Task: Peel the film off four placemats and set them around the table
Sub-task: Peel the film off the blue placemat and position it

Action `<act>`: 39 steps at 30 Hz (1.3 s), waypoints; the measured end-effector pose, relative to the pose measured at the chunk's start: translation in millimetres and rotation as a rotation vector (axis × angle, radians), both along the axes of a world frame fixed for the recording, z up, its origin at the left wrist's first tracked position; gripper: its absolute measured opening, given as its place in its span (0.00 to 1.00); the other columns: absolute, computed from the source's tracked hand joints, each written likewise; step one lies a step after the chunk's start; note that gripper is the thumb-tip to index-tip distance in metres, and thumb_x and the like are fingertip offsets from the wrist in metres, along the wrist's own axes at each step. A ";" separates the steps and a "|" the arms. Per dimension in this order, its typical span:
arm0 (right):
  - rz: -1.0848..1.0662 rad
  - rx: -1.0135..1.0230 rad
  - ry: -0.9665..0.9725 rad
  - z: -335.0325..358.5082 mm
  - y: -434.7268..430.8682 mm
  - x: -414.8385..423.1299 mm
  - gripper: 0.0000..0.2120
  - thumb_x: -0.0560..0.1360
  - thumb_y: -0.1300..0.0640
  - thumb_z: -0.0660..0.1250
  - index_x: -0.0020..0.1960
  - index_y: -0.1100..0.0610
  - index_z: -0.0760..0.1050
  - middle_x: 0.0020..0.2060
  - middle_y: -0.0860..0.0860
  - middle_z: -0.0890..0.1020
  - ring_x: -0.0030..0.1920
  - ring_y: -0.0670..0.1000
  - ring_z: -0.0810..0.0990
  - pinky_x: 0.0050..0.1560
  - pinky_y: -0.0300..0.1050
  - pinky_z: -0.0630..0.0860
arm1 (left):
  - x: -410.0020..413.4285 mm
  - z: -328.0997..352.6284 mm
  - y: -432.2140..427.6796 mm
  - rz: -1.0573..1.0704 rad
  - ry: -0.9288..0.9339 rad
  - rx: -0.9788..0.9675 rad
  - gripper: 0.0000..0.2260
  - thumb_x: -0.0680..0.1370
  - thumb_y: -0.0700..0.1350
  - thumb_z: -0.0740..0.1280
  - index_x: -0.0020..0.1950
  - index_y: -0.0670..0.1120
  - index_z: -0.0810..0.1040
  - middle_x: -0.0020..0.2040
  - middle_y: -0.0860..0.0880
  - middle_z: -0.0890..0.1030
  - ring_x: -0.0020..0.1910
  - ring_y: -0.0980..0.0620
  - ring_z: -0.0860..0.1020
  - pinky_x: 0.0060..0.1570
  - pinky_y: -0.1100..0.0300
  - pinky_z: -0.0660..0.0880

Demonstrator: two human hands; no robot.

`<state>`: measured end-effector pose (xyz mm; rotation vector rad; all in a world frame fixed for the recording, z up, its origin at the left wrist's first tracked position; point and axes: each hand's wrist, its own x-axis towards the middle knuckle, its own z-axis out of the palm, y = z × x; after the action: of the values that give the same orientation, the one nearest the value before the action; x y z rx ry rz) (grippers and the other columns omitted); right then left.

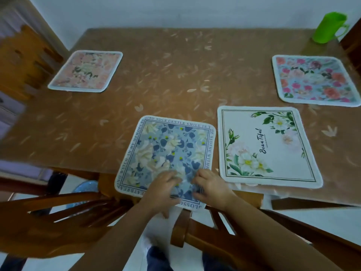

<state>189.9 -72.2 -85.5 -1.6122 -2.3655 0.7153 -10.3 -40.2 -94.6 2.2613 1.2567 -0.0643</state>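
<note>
Six o'clock: left hand pinches the blue flowery square placemat; right hand curls on it, grip unclear. Seems the last one; next, slide it forward.

a brown tablecloth printed with pale leaves lies under a glossy clear cover. at its far right corner stands a green plastic cup, handle turned to the right. a white wall runs behind. wooden chairs ring the scene: one at the far left, a darker one at the far right edge, and two close by at the near side, slatted backs towards the camera, left and right. the floor is pale. a blue object shows below the near edge, too blurred to tell.
</note>
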 end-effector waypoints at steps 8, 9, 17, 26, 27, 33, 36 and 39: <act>0.100 0.009 -0.068 -18.1 -13.0 -4.2 0.25 0.69 0.50 0.69 0.62 0.57 0.69 0.60 0.56 0.72 0.64 0.56 0.67 0.63 0.53 0.69 | -9.6 -19.9 -17.2 -0.061 0.079 0.125 0.31 0.70 0.55 0.69 0.69 0.50 0.63 0.75 0.49 0.54 0.72 0.50 0.50 0.69 0.52 0.52; 0.111 0.022 -0.087 -18.8 -12.9 -2.9 0.25 0.68 0.50 0.70 0.61 0.58 0.70 0.60 0.57 0.73 0.64 0.57 0.68 0.63 0.53 0.69 | -10.3 -22.1 -18.6 -0.071 0.098 0.138 0.31 0.70 0.56 0.69 0.69 0.50 0.62 0.75 0.49 0.53 0.73 0.50 0.49 0.70 0.51 0.51; 0.185 0.016 -0.190 -28.2 -18.5 0.3 0.31 0.67 0.45 0.68 0.66 0.55 0.64 0.66 0.56 0.67 0.69 0.56 0.60 0.68 0.55 0.62 | -10.1 -28.8 -22.5 -0.061 0.130 0.187 0.28 0.70 0.51 0.68 0.68 0.50 0.63 0.75 0.48 0.56 0.73 0.48 0.51 0.69 0.48 0.54; 0.245 0.013 -0.220 -27.0 -18.3 0.8 0.32 0.69 0.46 0.66 0.68 0.55 0.61 0.69 0.55 0.63 0.72 0.54 0.55 0.71 0.53 0.54 | -10.4 -18.5 -15.9 -0.066 0.035 0.085 0.26 0.69 0.47 0.66 0.66 0.48 0.66 0.74 0.49 0.56 0.72 0.50 0.51 0.70 0.50 0.53; 0.258 0.014 -0.213 -23.1 -17.4 0.8 0.31 0.69 0.47 0.67 0.67 0.56 0.63 0.69 0.57 0.65 0.71 0.55 0.58 0.71 0.54 0.57 | -9.6 -15.7 -14.4 -0.060 0.028 0.065 0.24 0.70 0.46 0.65 0.66 0.48 0.67 0.74 0.49 0.57 0.72 0.50 0.52 0.69 0.51 0.54; 0.149 0.015 -0.226 -8.7 -15.3 10.5 0.19 0.72 0.54 0.63 0.61 0.58 0.71 0.62 0.56 0.72 0.64 0.55 0.69 0.56 0.54 0.75 | -6.8 -0.3 1.6 -0.003 -0.006 0.043 0.21 0.73 0.47 0.65 0.65 0.47 0.68 0.70 0.51 0.63 0.68 0.53 0.58 0.65 0.57 0.58; 0.119 0.138 -0.171 -1.1 -14.8 7.7 0.11 0.63 0.60 0.74 0.45 0.59 0.79 0.45 0.56 0.82 0.44 0.54 0.81 0.38 0.45 0.81 | -8.4 2.3 7.5 0.028 0.007 -0.010 0.25 0.71 0.49 0.67 0.66 0.48 0.67 0.69 0.51 0.63 0.68 0.53 0.57 0.66 0.58 0.55; 0.057 0.230 -0.165 7.7 -7.3 -0.7 0.10 0.58 0.61 0.78 0.37 0.59 0.79 0.36 0.54 0.82 0.34 0.52 0.81 0.30 0.39 0.78 | -11.8 3.1 15.1 -0.010 0.031 0.001 0.25 0.71 0.48 0.67 0.67 0.47 0.67 0.69 0.50 0.64 0.68 0.51 0.58 0.67 0.58 0.55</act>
<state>189.1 -79.5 -77.8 -1.5652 -2.5077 0.3151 -22.1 -25.1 -91.5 2.2755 1.2622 -0.1032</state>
